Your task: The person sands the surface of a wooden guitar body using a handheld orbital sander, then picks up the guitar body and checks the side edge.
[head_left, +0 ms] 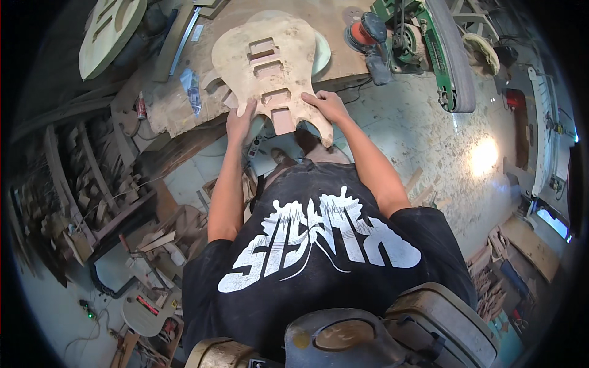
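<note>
A pale wooden electric guitar body (294,46) with several routed cavities lies between my hands, its neck end and two horns toward me. My left hand (239,124) is closed on the edge by the left horn. On the other side, my right hand (329,106) grips the edge above the right horn, its thumb on the top face. The far part of the body is over the workbench (161,105), and the near end sticks out past its front edge. Fingers under the wood are hidden. A pale green rounded edge (322,54) shows from behind the body's right side.
An orange-and-dark orbital sander (371,29) sits on the bench at right, beside a green belt sander (451,58). Another guitar body (105,52) stands at upper left. A red tube (142,105) is near the bench's left end. Wood offcuts (104,184) fill a rack at left.
</note>
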Tool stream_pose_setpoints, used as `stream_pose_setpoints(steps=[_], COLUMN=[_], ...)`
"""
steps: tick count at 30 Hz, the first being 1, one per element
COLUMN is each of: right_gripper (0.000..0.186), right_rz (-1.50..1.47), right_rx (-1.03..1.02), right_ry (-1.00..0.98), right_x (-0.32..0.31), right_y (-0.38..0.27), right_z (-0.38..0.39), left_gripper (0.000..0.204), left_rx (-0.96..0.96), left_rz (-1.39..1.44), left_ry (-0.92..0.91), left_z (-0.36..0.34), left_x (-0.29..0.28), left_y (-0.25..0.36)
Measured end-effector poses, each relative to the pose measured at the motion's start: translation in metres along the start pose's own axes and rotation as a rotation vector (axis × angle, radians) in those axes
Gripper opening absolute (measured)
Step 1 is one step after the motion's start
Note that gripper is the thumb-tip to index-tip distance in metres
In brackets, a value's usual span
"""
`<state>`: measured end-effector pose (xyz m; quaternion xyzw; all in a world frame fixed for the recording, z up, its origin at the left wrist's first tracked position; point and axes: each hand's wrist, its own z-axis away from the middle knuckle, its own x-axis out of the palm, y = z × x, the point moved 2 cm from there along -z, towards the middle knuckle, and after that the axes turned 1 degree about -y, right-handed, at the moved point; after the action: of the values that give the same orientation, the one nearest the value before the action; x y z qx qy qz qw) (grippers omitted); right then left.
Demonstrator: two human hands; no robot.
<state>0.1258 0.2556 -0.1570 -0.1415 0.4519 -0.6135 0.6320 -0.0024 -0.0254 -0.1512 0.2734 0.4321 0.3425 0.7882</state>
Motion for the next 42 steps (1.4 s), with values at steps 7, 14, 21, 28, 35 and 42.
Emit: stream_pose_setpoints(steps=[7,14,21,28,35,42], right_gripper=[0.074,0.063,0.059,0.064,0.080,0.082], right_rz=[-0.275,-0.332,-0.349,-0.161,0.256,0.190], right_rx=[0.003,-0.006,-0.069,-0.203,-0.092,-0.172], right_ry=[0.010,-0.053,-0.013,0.030,-0.029,0.077], right_x=[0.010,0.008,-0.012,-0.062,-0.065,-0.062], right_y=[0.027,0.052,0.013,-0.061,-0.088,-0.044], right_z=[-0.006,0.020,0.052,0.064,0.039,0.003], left_gripper=[0.081,0.066,0.060,0.042,0.043,0.045], left_rx=[0.006,-0.041,0.028,-0.091,-0.085,-0.065], left_rz=[0.020,0.175,0.338,0.778,0.804,0.838], left_ry=[0.058,0.027,0.036,-0.226,-0.195,-0.218], left_z=[0.000,0.007,0.019,0.049,0.053,0.050], left_x=[0.003,0.003,-0.007,-0.022,-0.021,-0.019], left_y=[-0.008,-0.049,-0.038,0.036,0.045,0.042])
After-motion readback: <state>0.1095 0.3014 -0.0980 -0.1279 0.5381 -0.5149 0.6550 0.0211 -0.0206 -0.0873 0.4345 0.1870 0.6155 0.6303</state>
